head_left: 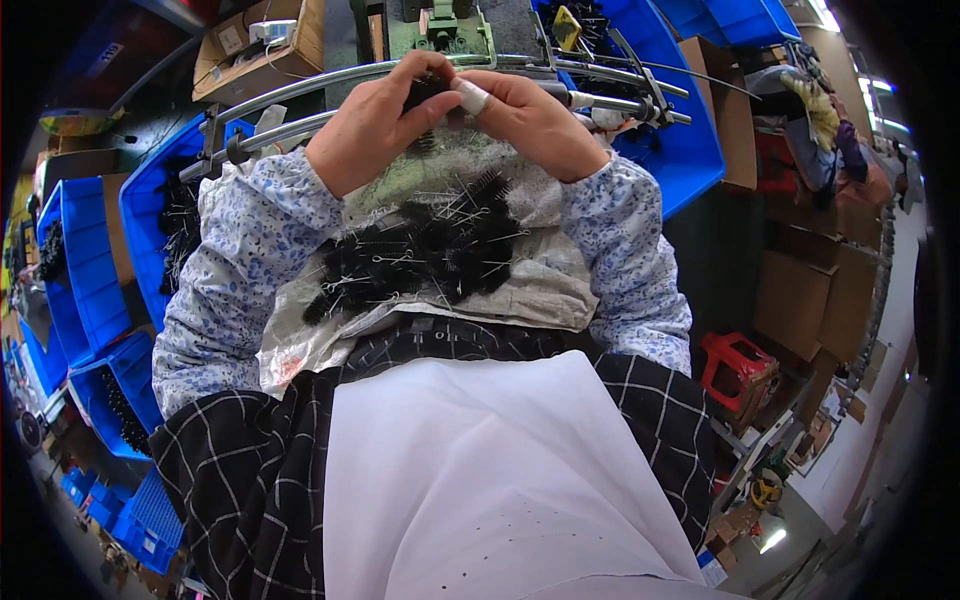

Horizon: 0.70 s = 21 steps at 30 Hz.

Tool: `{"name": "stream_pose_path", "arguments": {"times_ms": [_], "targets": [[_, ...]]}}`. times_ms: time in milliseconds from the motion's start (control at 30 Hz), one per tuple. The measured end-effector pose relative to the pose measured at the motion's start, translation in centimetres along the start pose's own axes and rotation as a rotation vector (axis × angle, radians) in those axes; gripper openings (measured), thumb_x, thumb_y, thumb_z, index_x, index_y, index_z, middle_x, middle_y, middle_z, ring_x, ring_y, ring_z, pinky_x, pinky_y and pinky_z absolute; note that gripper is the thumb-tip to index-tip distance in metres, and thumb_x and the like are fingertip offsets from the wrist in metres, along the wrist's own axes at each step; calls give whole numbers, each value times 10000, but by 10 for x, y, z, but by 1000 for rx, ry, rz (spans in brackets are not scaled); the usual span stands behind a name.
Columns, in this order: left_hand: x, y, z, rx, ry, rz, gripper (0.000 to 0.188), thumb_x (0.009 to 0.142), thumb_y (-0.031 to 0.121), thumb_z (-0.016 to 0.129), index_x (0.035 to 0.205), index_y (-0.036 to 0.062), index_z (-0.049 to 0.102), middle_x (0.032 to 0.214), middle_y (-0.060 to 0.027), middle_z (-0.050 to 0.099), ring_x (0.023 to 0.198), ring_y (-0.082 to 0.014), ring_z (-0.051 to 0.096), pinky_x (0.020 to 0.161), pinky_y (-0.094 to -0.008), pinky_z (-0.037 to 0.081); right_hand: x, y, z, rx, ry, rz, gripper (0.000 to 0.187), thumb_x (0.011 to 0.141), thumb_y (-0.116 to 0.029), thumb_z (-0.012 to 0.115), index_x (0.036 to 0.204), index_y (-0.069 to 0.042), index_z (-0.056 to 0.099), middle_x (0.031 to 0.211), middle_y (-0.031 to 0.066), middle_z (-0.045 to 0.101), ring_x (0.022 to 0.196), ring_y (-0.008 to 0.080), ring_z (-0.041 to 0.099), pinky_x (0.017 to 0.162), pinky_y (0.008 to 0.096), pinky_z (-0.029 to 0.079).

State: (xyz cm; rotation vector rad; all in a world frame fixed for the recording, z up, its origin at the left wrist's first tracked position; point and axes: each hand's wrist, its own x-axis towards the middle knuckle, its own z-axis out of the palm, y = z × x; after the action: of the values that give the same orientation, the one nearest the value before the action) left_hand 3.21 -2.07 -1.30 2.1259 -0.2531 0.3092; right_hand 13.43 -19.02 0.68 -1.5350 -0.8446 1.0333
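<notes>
I see a small black bristly brush (425,90) at twelve o'clock, pinched in the left hand (378,122); I can't tell if the right hand (538,122) grips it. At six o'clock from them, black wire-looped brushes (430,245) lie on a crumpled whitish sheet (555,302).

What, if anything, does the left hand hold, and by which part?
Apparently a black bristly piece in the left hand; the part gripped cannot be told.

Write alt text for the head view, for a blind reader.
A person's left bare hand grips dark, bristly material while the right bare hand meets it, before a green metal machine. Below, black-bristled brushes with thin wire stems lie heaped on a whitish sheet; blue plastic bins stand on either side.
</notes>
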Motion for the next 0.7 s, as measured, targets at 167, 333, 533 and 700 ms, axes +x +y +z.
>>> {"name": "stream_pose_path", "arguments": {"times_ms": [167,333,533,700], "targets": [[-18,0,-22,-11,-40,-220,429,879,338,598,1167,60,442,715,-80,538,611,-169,530,580,-291,444,36,18,-37,-712,468,111,339,835,-108,590,1173,-136,607,946,84,668,842,142,629,720,277,506],[-24,-6,-17,48,-146,-182,464,827,363,649,1154,90,465,769,-49,524,638,-129,515,591,-260,446,74,69,-86,-1408,830,-169,238,828,-206,584,1057,-199,649,870,70,659,821,258,631,760,398,495],[-21,-6,-12,30,-183,-172,471,811,346,666,1150,89,464,792,-54,535,648,-137,533,594,-266,451,86,72,-87,-1275,776,-180,170,799,-217,621,948,-162,681,819,105,661,793,287,630,794,404,467],[-22,-8,-11,20,-185,-152,468,812,336,668,1152,89,462,806,-55,535,646,-136,534,597,-266,451,85,70,-87,-1270,794,-185,157,795,-214,623,929,-164,686,810,107,660,791,287,628,818,412,455]]}}
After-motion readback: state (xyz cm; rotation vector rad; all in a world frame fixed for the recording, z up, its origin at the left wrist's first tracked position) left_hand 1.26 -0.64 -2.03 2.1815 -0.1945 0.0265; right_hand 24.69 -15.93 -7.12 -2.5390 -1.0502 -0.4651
